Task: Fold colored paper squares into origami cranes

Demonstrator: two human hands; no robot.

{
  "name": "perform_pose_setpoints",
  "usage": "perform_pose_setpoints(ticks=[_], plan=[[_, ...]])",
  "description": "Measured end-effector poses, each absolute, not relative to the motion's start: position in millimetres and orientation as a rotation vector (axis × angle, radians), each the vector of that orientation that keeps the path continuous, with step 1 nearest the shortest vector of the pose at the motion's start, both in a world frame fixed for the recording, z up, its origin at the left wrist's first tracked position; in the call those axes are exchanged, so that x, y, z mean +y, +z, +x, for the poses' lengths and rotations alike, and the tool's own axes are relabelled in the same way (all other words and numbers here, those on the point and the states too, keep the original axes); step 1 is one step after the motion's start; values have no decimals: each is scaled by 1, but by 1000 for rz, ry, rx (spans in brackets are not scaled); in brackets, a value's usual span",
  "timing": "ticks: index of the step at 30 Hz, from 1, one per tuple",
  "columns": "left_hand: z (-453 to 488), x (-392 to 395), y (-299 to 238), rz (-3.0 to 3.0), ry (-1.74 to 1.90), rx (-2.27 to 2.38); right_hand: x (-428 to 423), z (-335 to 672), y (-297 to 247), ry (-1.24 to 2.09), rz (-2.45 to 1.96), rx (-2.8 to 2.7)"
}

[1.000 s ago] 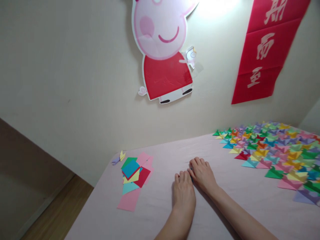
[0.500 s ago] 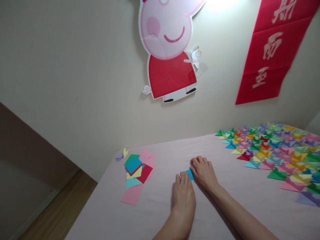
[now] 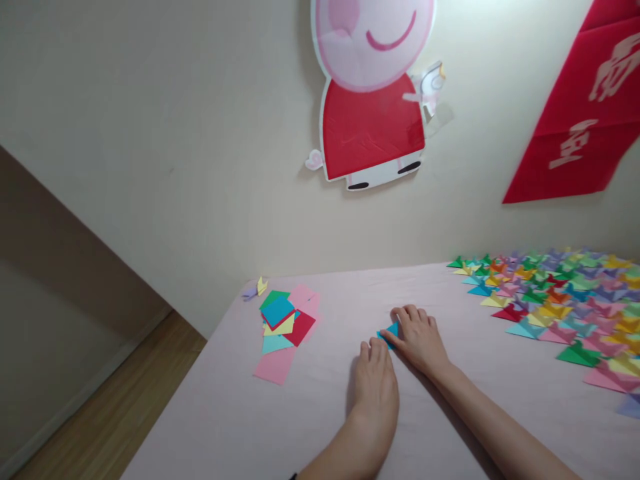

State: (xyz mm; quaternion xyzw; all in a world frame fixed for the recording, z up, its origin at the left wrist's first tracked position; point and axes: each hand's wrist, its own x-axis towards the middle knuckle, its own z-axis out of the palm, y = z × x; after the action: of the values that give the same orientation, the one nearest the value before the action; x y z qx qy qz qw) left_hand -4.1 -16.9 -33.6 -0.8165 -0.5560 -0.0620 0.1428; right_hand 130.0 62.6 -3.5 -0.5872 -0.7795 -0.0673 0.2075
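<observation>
A small piece of blue folding paper point(image 3: 394, 329) lies on the pink-covered surface between my two hands, its visible part pointed like a triangle. My right hand point(image 3: 423, 341) has its thumb stretched over the paper, pinning it down, while the fingers bend beyond its far right edge. From the near side, my left hand point(image 3: 377, 383) holds the lower left edge with curled fingertips. My left thumb and the paper's near corner are hidden. How many folds the paper has, I cannot tell.
Loose coloured paper squares point(image 3: 300, 328) overlap at the left, with a yellow folded paper piece point(image 3: 262, 287) and a purple one point(image 3: 249, 293) behind them. Rows of folded paper figures point(image 3: 555, 313) fill the right side. A wall point(image 3: 225, 200) stands behind the pink cover point(image 3: 220, 413).
The view has shifted, so the surroundings sit differently in it. My right thumb has come across the blue paper, covering part of it. My left hand stays at the near edge.
</observation>
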Motion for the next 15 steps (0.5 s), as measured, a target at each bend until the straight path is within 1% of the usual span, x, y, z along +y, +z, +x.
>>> perform_pose_setpoints(ticks=[3,15], plan=[[-6,-17,-34,-2355,-210,-1604,65,131,-5,-177,-1653,-2153],[-4,-17,-26,-2338,-152,-1656,76,139,-11,-147,-1657,-2159]])
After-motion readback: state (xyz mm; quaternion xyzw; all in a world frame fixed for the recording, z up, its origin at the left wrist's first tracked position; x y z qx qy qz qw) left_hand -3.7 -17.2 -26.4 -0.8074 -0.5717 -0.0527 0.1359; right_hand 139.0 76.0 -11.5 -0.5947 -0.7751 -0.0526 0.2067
